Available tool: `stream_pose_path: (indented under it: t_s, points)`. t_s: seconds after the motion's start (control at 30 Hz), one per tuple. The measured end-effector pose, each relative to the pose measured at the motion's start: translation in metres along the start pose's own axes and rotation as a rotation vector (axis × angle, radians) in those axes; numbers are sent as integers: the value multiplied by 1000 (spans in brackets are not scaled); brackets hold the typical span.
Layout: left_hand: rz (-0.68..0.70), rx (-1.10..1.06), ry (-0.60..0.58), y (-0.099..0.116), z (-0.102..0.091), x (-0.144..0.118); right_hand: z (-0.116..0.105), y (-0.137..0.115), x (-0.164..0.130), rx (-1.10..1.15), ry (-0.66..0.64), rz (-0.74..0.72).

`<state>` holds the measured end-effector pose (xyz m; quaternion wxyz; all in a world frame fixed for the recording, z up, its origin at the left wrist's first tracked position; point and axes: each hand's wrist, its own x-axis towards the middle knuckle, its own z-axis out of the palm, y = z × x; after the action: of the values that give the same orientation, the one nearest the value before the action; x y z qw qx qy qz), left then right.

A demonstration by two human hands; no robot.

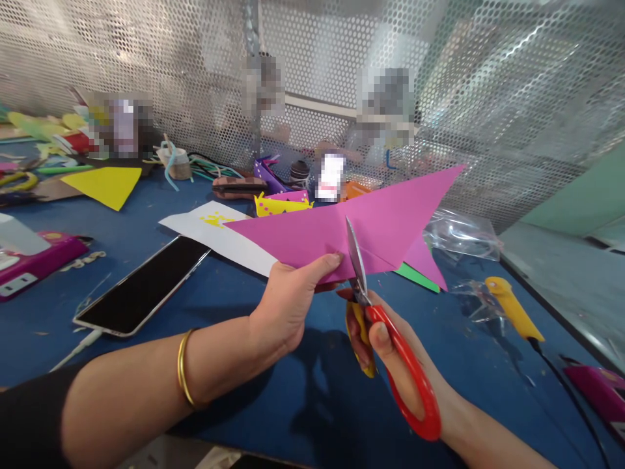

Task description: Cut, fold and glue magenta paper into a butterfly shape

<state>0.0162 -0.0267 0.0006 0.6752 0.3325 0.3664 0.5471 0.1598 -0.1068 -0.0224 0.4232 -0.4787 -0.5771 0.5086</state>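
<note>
My left hand (288, 301) pinches the lower edge of a folded pink paper (390, 218), holding it up over the blue table (273, 404). A gold bangle sits on that wrist. My right hand (390, 345) grips scissors (385, 326) with red and yellow handles. The blades point up and bite into the paper's lower edge just right of my left thumb. A green sheet (417, 276) peeks out beneath the pink paper.
A smartphone (141, 286) lies at left with a white cable. A white sheet (215, 234), yellow paper (105, 184), a pink box (34, 257), a yellow-handled tool (512, 307), clear plastic bags (461, 234) and craft clutter line the perforated metal wall (488, 98).
</note>
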Motion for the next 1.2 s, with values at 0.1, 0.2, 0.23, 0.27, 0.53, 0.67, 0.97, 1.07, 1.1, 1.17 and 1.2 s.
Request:
stream_pose_path:
  t_s: [0.1, 0.2, 0.23, 0.27, 0.53, 0.67, 0.97, 1.07, 1.1, 1.17, 1.2]
  points:
    - [1, 2, 0, 0, 0, 0, 0, 4, 0, 10, 20, 6]
    - [-1, 8, 5, 0, 0, 1, 1, 5, -1, 20, 30, 26]
    - [-1, 10, 6, 0, 0, 1, 2, 5, -1, 20, 28, 33]
    - [0, 11, 7, 0, 0, 1, 2, 5, -1, 20, 26, 37]
    - [9, 17, -2, -3, -2, 2, 4, 9, 0, 26, 53, 41]
    - [5, 16, -6, -3, -2, 3, 4, 19, 0, 28, 76, -9]
    - [-11, 14, -8, -3, -2, 1, 10, 14, 2, 76, 122, 13]
    - [-12, 13, -6, -3, -2, 2, 11, 15, 2, 133, 167, -2]
    - [-12, 12, -5, -3, -2, 2, 12, 17, 3, 143, 179, -4]
    - [-13, 13, -5, -4, -3, 3, 12, 21, 4, 155, 201, 1]
    - [-14, 12, -5, -4, -3, 3, 12, 23, 4, 160, 209, 7]
